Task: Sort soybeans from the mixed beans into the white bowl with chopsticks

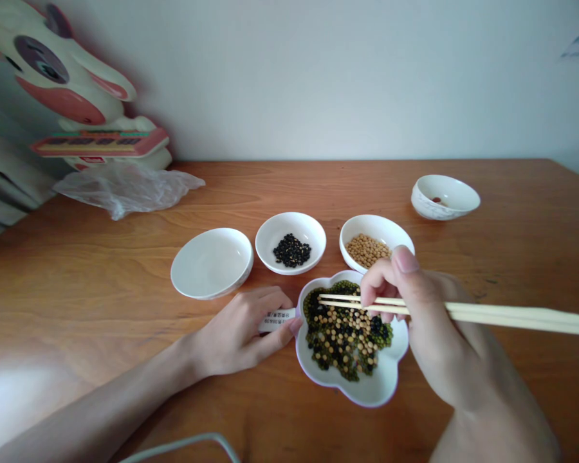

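Observation:
My right hand [427, 321] grips a pair of wooden chopsticks [511, 315], their tips lying across a flower-shaped white dish [371, 389] heaped with mixed green, black and yellow beans [345, 334]. Resting on the table, my left hand [241, 328] touches that dish's left rim with a white printed paper slip [277, 318] under its fingers. Behind the dish stand three white bowls: an empty one [212, 262], one with black beans [291, 243], one with yellow beans [376, 243].
A wooden table [77, 257] carries everything. One more small white bowl [444, 197] sits at the back right. Crumpled clear plastic [125, 186] and a cartoon animal figure [72, 83] fill the back left corner. A grey cable [183, 444] runs along the near edge.

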`<state>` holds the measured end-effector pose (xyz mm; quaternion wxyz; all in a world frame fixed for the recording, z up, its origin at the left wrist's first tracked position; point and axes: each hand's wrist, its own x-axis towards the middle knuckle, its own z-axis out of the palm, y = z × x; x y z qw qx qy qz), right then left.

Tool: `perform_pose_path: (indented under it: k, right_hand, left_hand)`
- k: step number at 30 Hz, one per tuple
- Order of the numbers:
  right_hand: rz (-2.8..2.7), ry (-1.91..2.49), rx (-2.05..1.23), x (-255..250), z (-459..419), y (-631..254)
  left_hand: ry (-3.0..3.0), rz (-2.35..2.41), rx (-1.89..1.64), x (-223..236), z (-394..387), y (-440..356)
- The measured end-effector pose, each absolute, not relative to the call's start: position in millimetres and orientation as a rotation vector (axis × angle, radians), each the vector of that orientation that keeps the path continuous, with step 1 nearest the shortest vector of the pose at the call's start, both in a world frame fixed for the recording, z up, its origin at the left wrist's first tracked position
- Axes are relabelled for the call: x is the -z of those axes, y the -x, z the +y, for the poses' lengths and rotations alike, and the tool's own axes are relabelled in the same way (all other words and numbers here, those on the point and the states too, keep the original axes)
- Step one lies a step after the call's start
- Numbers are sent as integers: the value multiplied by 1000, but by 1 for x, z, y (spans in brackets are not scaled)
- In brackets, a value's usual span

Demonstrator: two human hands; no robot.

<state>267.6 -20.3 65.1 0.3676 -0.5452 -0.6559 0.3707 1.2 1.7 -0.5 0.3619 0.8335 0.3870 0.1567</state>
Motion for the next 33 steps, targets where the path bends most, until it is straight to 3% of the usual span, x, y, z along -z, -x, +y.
perform_pose_path:
  k: [33]
  right_hand:
    - [-1712, 1356, -1008, -63, -19, -266]
  left_hand:
    - [-2148, 1008, -377, -3, 2, -2]
